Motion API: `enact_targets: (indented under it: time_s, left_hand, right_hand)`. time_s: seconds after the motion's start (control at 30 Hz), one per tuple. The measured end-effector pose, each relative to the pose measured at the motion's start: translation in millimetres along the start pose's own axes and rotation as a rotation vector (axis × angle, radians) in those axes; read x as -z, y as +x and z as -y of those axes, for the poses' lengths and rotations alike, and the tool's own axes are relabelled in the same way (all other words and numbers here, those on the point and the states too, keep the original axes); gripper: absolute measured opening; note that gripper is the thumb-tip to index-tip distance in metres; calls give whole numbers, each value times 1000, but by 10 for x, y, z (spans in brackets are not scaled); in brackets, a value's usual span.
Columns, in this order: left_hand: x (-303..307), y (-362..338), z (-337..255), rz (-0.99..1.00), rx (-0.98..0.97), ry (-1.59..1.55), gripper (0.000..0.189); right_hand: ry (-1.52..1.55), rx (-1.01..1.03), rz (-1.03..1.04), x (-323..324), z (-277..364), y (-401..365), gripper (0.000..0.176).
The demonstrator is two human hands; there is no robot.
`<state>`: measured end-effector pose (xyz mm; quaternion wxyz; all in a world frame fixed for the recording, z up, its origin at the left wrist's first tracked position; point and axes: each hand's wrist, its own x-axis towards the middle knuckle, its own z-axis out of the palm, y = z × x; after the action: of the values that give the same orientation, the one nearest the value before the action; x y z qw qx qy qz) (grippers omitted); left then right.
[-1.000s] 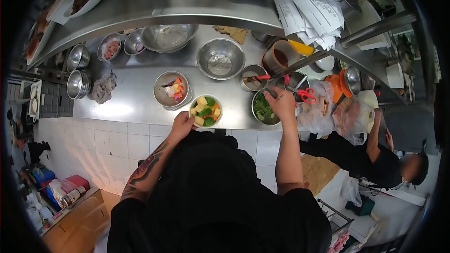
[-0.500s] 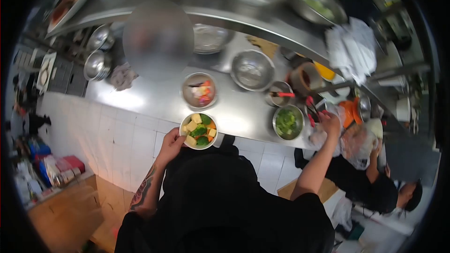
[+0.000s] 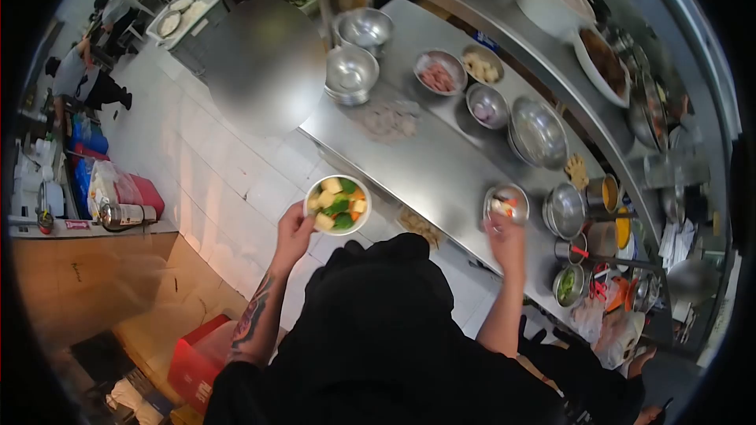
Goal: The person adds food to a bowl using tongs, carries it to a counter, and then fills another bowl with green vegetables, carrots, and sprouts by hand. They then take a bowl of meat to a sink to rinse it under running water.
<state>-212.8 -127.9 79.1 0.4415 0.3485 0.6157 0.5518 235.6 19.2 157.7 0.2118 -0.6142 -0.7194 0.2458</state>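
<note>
My left hand [image 3: 295,228] grips the rim of a white bowl [image 3: 338,205] of broccoli, yellow chunks and orange pieces, held over the floor beside the counter. On the steel counter [image 3: 394,165], my right hand [image 3: 504,232] is at the near edge of a small metal bowl [image 3: 516,194] with red, orange and white pieces. Its fingers are blurred, and whether they grip the bowl cannot be made out. A bowl of green vegetables [image 3: 568,285] stands further right.
Stacked metal bowls [image 3: 351,72], a bowl of pink meat [image 3: 438,75] and a large empty bowl [image 3: 539,132] stand on the counter. A shelf [image 3: 551,71] runs above. A co-worker's dark-clothed body [image 3: 583,370] is at the lower right; two people are at the upper left.
The view has turned left. My right hand has moved from beside the green vegetable bowl to the small bowl with red pieces. The white bowl remains in my left hand.
</note>
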Motion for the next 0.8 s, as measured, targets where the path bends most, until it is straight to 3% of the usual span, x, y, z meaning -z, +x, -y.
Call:
enact_targets:
  time_s: [0.03, 0.07, 0.17, 0.3, 0.33, 0.4, 0.47, 0.57, 0.6, 0.73, 0.8]
  left_hand:
    - [309, 22, -38, -54, 89, -59, 26]
    - [619, 47, -52, -75, 69, -62, 26]
    - [1586, -9, 20, -290, 119, -13, 32]
    - [2695, -209, 340, -668, 84, 127, 29]
    - [2942, -312, 507, -719, 149, 193, 24]
    - [3456, -553, 773, -832, 163, 208, 20]
    - [3613, -661, 838, -1019, 275, 60, 14]
    - [3708, -769, 1219, -1230, 305, -25, 22]
    - [3724, -891, 1563, -1311, 304, -151, 23]
    - [3830, -451, 1267, -1565, 338, -407, 24]
    - [4104, -176, 1261, -1635, 312, -460, 24]
  right_hand:
    - [-7, 144, 159, -225, 432, 104, 19]
    - [79, 38, 340, -407, 854, 190, 22]
    - [69, 222, 524, -1050, 1621, 455, 24]
    - [-21, 491, 633, -1882, 2453, 1035, 25]
    - [-37, 542, 628, -2118, 2640, 1209, 25]
    - [-71, 629, 606, -2532, 3426, 1408, 22]
    - [-67, 752, 642, -3019, 4165, 1916, 22]
    - [-32, 989, 659, -3752, 5456, 2504, 22]
    - [-8, 1108, 642, -4159, 5878, 2353, 22]
    - [72, 1443, 716, -5070, 7744, 2601, 22]
    - [72, 1492, 809, -5613, 8488, 2559, 24]
